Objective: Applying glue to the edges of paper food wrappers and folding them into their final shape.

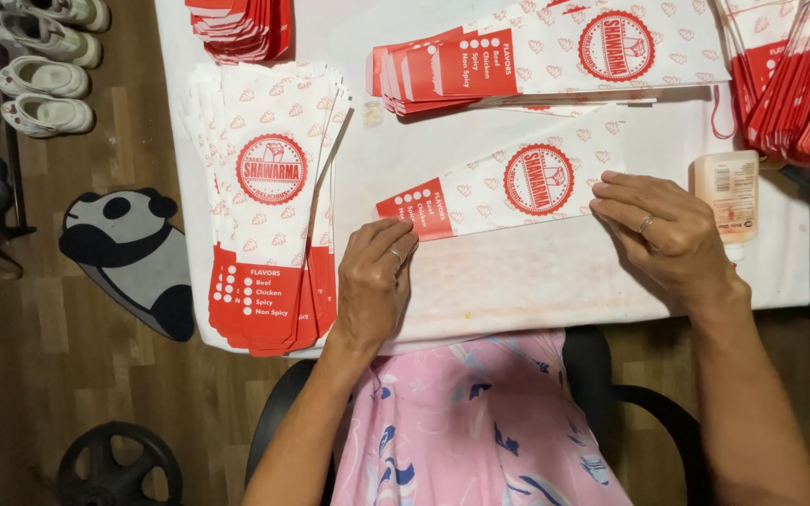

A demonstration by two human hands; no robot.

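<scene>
Left hand (375, 276) and right hand (665, 230), fingertips pressing paper sleeve (503, 187) ends between them

panda mat (133, 258), sandals (47, 66), perhaps glue bottle (728, 192)

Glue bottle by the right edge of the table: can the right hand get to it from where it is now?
Probably yes. The right hand rests on the paper sleeve, and the glue bottle lies just beside it with nothing between them.

My head camera looks straight down, close over the white surface (517, 281), my lap at the bottom edge.
</scene>
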